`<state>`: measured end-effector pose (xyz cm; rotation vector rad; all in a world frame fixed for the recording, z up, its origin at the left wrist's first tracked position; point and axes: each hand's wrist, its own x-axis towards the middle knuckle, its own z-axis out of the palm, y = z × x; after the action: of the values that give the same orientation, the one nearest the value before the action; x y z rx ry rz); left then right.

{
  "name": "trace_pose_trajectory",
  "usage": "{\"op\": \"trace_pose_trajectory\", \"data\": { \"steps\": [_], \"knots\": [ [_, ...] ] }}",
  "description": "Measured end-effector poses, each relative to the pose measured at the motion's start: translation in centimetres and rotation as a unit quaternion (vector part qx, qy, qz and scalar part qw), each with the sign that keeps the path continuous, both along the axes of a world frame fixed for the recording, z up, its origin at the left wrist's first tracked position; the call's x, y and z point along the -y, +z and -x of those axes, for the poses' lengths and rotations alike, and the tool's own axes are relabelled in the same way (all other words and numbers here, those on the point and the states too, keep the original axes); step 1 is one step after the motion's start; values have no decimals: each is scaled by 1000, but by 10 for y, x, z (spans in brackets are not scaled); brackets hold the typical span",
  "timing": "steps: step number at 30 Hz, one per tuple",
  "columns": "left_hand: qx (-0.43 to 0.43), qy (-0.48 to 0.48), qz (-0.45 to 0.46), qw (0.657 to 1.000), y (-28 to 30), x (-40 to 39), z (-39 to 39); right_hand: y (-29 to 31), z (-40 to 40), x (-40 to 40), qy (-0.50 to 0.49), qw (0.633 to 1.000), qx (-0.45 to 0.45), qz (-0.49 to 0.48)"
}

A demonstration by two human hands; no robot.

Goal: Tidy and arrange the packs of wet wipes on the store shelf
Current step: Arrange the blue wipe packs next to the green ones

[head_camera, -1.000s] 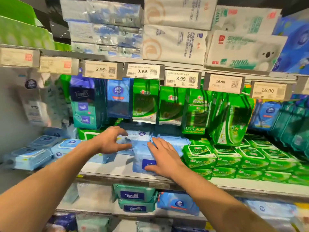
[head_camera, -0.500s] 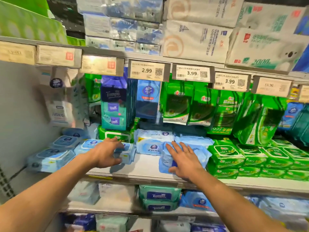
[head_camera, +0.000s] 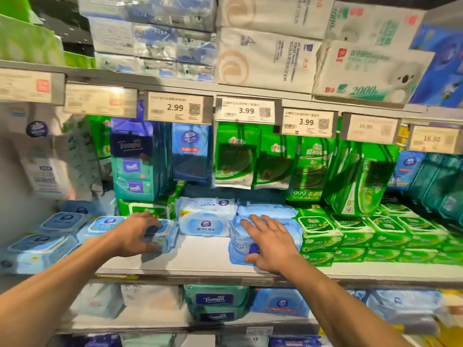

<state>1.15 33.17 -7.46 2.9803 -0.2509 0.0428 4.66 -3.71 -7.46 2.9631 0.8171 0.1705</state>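
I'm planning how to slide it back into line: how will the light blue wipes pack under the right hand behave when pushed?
The light blue wipes pack looks soft; its film wrinkles around the right hand, so it will probably squash before sliding. Glossy wrapping on the smooth shelf should slide easily. Lying flat, it seems unlikely to tip.

Bright overhead light, glare on price tags (head_camera: 100, 100), blurred, warped edges

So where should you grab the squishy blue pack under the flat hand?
Probably by its two short ends, coming from the front. The blue pack lies flat near the shelf edge, soft and wide, with green packs tight against one side. The right hand only rests on top.
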Motion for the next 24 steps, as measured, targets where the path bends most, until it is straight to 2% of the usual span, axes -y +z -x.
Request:
{"op": "trace_pose_trajectory", "data": {
  "steps": [11,15,19,24],
  "knots": [
    [9,22,-4,1000,-5,9,-8,-7,-6,0,20,1000,-8,-13],
    [-1,60,-16,998,-1,-4,0,-5,-7,-2,23,999,-27,-16],
    [-2,99,-44,994,2,-28,8,7,7,-26,6,999,-22,31],
    [-8,104,-71,992,6,-66,23,19,35,-113,137,991,-6,3]
  ]
}}
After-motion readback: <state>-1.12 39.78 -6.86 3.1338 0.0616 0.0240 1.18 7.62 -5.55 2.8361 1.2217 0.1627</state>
